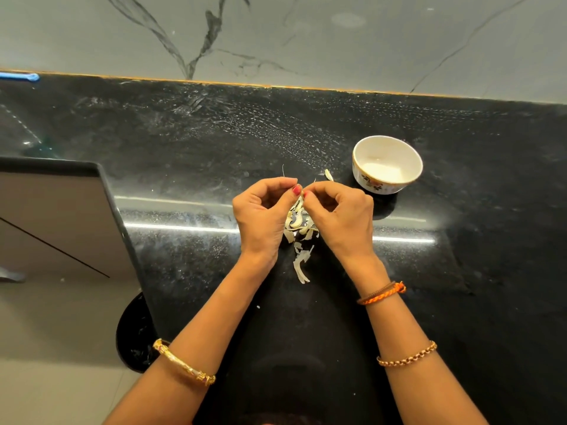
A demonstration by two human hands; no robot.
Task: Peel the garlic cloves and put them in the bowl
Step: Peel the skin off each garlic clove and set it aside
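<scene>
1. The left hand [260,211] and right hand [339,211] meet at frame centre, each grip pinching a small pale garlic clove [302,194], mostly hidden between the fingertips.
2. Papery cream peels [299,237] lie on the black speckled stone table [184,142] beneath them, toward six o'clock.
3. A white floral ceramic bowl [387,165] stands at two o'clock from the hands, near them.

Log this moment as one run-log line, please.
step: peeling | left hand + right hand: pinching garlic clove | peels: on counter | bowl: right, apart from hands
</scene>
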